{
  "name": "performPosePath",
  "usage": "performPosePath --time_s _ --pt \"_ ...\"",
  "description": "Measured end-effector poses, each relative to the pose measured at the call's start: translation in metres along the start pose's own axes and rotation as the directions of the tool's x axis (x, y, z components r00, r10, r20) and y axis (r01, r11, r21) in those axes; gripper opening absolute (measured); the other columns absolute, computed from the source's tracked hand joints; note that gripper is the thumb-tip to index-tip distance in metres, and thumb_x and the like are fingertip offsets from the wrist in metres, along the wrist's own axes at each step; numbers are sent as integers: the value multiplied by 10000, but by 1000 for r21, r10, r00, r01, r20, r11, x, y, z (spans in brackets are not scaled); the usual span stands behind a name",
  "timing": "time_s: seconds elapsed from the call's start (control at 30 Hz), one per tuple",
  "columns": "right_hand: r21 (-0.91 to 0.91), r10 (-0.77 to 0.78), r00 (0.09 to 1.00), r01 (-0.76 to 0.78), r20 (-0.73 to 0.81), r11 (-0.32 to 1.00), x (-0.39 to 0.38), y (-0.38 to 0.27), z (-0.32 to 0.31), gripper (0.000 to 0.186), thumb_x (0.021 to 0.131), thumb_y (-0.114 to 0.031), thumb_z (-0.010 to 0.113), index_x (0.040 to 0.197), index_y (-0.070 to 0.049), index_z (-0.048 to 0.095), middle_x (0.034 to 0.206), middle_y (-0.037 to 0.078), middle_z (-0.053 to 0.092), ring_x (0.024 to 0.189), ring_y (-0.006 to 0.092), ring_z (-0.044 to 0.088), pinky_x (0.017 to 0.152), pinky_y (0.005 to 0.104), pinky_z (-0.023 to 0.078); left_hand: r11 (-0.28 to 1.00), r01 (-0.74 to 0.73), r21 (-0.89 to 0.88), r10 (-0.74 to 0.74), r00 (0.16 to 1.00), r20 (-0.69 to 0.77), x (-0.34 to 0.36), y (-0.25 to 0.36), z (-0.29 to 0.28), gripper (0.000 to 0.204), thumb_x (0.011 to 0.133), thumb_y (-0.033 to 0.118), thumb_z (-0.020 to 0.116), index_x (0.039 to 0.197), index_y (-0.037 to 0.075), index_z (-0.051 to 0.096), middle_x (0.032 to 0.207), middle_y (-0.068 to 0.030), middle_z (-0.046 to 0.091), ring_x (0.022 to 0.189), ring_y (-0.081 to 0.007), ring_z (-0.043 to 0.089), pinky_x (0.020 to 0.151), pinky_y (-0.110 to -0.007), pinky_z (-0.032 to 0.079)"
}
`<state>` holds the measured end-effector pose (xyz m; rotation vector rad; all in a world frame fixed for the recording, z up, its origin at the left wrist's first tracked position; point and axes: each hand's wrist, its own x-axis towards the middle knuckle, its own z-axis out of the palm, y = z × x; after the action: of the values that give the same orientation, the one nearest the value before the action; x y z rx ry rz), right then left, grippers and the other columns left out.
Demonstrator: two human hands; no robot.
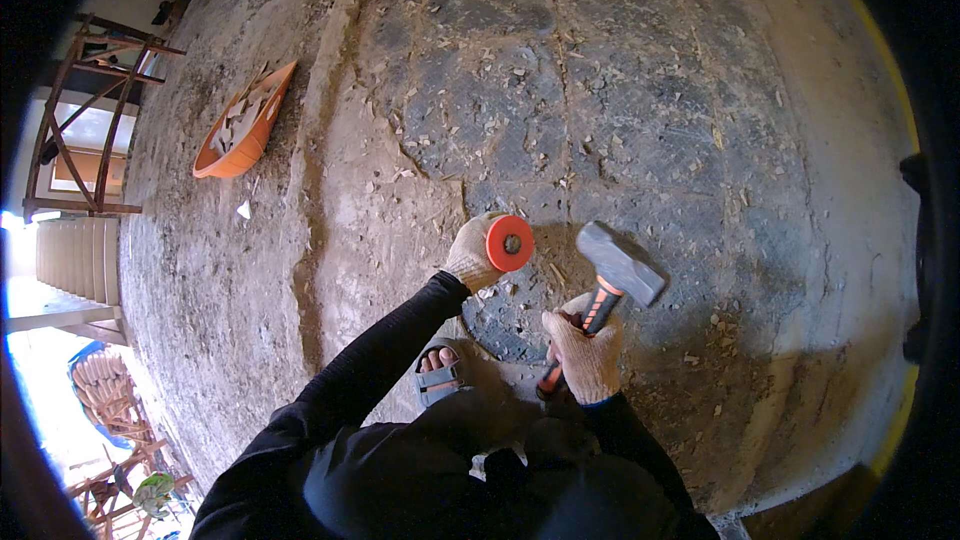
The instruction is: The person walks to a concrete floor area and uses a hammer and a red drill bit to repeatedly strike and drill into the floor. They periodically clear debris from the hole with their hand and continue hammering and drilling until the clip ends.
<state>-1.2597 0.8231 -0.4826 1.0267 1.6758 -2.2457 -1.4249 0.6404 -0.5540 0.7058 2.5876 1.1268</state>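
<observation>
My left hand [471, 256], in a cream knit glove, is closed around a chisel [498, 252] seen end-on. Its round red-orange guard and metal striking end face up, while the blade below is hidden. In my gloved right hand [588, 354] is a club hammer [622, 264] with a black and orange handle. The grey hammer head is raised to the right of the chisel, apart from it. Beneath both hands lies a worn, dark patch of floor [500, 330] strewn with chips.
At the left, an orange basin [250, 145] holds broken pieces. A wooden frame [95, 130] stands at the far left, above stacked pale boards [75, 258]. My sandaled foot [438, 370] is just below the left hand. Raised ridges [312, 230] cross the floor.
</observation>
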Motion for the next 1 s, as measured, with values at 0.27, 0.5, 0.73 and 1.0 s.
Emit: performPosePath --time_s 0.27,0.5,0.73,1.0 --pt "-304 -217 943 290 251 908 8 13 6 229 784 -122 845 744 -60 628 681 14 647 636 118 609 627 343 497 999 -52 -17 52 999 3 1 -6 7 401 705 219 861 1075 100 759 1081 -144 754 1043 -344 727 923 -413 570" --pt "-174 -72 989 94 130 980 4 11 12 184 824 -113 813 773 -53 646 676 30 657 644 142 648 630 335 522 999 2 -55 -4 1000 -24 1 -5 2 339 793 226 831 1081 64 755 1057 -146 758 999 -333 736 884 -404 574" --pt "-245 -220 960 258 173 935 -2 -4 2 185 825 -113 832 778 -53 664 654 -1 642 575 104 607 558 312 490 999 -22 -49 19 998 -63 6 -9 3 382 817 268 833 1123 62 736 1079 -162 758 1033 -357 730 897 -421 581" --pt "-297 -231 938 304 258 905 14 -5 18 193 840 -87 809 748 -44 645 622 -5 622 529 94 600 496 292 464 999 39 -15 -39 999 -9 7 -10 0 404 820 279 825 1145 58 729 1109 -180 752 1060 -365 722 904 -424 580"
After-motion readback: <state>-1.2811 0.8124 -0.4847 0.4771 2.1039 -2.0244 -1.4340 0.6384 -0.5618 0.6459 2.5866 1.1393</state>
